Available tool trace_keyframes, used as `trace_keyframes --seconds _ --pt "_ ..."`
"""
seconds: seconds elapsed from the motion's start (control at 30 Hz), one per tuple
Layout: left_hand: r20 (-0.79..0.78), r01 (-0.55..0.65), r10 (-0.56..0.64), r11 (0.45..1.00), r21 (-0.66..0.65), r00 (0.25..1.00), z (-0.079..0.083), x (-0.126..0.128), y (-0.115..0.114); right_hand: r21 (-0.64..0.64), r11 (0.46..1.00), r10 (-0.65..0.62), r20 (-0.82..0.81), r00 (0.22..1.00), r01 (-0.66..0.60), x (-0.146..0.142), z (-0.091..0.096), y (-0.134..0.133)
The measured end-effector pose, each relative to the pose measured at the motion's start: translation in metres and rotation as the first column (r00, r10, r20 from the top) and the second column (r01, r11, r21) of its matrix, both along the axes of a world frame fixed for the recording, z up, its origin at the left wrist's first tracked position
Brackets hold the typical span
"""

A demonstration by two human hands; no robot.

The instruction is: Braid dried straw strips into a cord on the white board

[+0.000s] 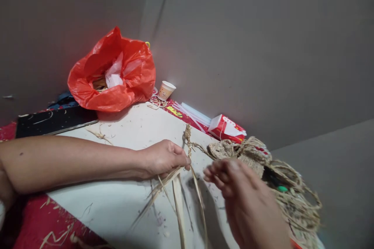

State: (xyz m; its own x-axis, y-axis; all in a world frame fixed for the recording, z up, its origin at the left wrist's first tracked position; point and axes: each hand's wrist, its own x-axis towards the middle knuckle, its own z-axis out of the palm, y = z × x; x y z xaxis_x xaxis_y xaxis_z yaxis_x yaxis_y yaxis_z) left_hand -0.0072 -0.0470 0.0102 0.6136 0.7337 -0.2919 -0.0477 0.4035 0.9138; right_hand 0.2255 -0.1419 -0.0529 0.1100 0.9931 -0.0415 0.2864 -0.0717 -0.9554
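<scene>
My left hand (165, 158) lies on the white table top (122, 202) with its fingers pinched on a plaited straw cord (187, 137). Loose dry straw strands (177, 194) fan out below that pinch toward me. My right hand (245, 198) hovers just right of the strands, blurred by motion, its fingers curled and close together near the cord. Whether it holds a strand is unclear. The plaited cord runs right to a woven straw piece (233, 149) beside my right hand.
A red plastic bag (112, 72) with straw and white paper inside sits at the back. A paper cup (166, 90), a red and white carton (226, 127) and a dark board (54, 120) lie near the wall. A tangle of straw cord (295, 198) lies at the right.
</scene>
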Motion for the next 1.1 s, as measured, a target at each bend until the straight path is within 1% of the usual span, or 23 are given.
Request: trace_keyframes --seconds 0.07,0.1,0.13,0.17,0.23,0.27,0.37,0.47,0.53,0.6,0.67,0.73,0.8,0.87,0.97,1.03,1.1 --pt "0.036 0.012 -0.012 1.000 0.001 0.999 0.003 -0.001 0.002 -0.103 0.994 -0.038 -0.187 0.982 0.019 -0.034 0.031 0.038" --pt "0.048 0.029 -0.030 1.000 0.011 0.998 0.003 -0.001 0.002 -0.168 0.986 -0.036 -0.288 0.957 -0.014 -0.049 0.044 0.051" --pt "0.058 0.055 -0.057 0.998 0.026 0.997 0.003 -0.002 0.003 -0.223 0.972 -0.022 -0.376 0.926 -0.068 -0.062 0.054 0.058" --pt "0.062 0.080 -0.083 0.996 0.045 0.995 0.003 -0.002 0.003 -0.281 0.949 0.010 -0.428 0.904 -0.144 -0.072 0.061 0.062" --pt "0.048 0.107 -0.112 0.990 0.087 0.993 0.001 -0.002 0.004 -0.364 0.898 0.059 -0.459 0.886 -0.248 -0.081 0.067 0.060" --pt "0.030 0.119 -0.123 0.987 0.106 0.992 0.000 -0.002 0.004 -0.384 0.883 0.080 -0.446 0.891 -0.271 -0.082 0.068 0.057" --pt "-0.027 0.179 -0.177 0.975 0.128 0.984 -0.002 -0.004 0.008 -0.394 0.865 0.146 -0.393 0.908 -0.310 -0.076 0.066 0.053" --pt "-0.102 0.252 -0.237 0.953 0.167 0.966 -0.003 -0.005 0.013 -0.399 0.818 0.217 -0.454 0.864 -0.415 -0.069 0.062 0.058" --pt "-0.190 0.303 -0.261 0.922 0.240 0.946 -0.003 -0.007 0.015 -0.388 0.799 0.218 -0.526 0.822 -0.460 -0.068 0.059 0.061" --pt "-0.278 0.353 -0.269 0.878 0.322 0.922 -0.003 -0.009 0.017 -0.371 0.807 0.192 -0.571 0.798 -0.460 -0.070 0.056 0.062" --pt "-0.342 0.391 -0.268 0.844 0.367 0.901 -0.001 -0.012 0.019 -0.351 0.826 0.170 -0.589 0.790 -0.440 -0.073 0.053 0.060" --pt "-0.399 0.421 -0.264 0.823 0.381 0.878 0.004 -0.015 0.020 -0.335 0.850 0.153 -0.582 0.798 -0.408 -0.076 0.051 0.057" --pt "-0.475 0.440 -0.223 0.798 0.413 0.851 0.011 -0.017 0.019 -0.310 0.879 0.135 -0.567 0.813 -0.363 -0.081 0.049 0.054" --pt "-0.560 0.448 -0.121 0.744 0.495 0.820 0.021 -0.017 0.014 -0.276 0.908 0.116 -0.556 0.823 -0.315 -0.086 0.046 0.052" --pt "-0.654 0.482 0.064 0.623 0.616 0.753 0.032 -0.016 -0.001 -0.203 0.946 0.105 -0.549 0.829 -0.254 -0.093 0.044 0.050" --pt "-0.698 0.532 0.167 0.532 0.659 0.696 0.035 -0.013 -0.014 -0.164 0.959 0.104 -0.555 0.825 -0.230 -0.096 0.044 0.049" --pt "-0.734 0.601 0.256 0.438 0.668 0.630 0.033 -0.011 -0.025 -0.150 0.964 0.096 -0.570 0.816 -0.218 -0.098 0.044 0.047"
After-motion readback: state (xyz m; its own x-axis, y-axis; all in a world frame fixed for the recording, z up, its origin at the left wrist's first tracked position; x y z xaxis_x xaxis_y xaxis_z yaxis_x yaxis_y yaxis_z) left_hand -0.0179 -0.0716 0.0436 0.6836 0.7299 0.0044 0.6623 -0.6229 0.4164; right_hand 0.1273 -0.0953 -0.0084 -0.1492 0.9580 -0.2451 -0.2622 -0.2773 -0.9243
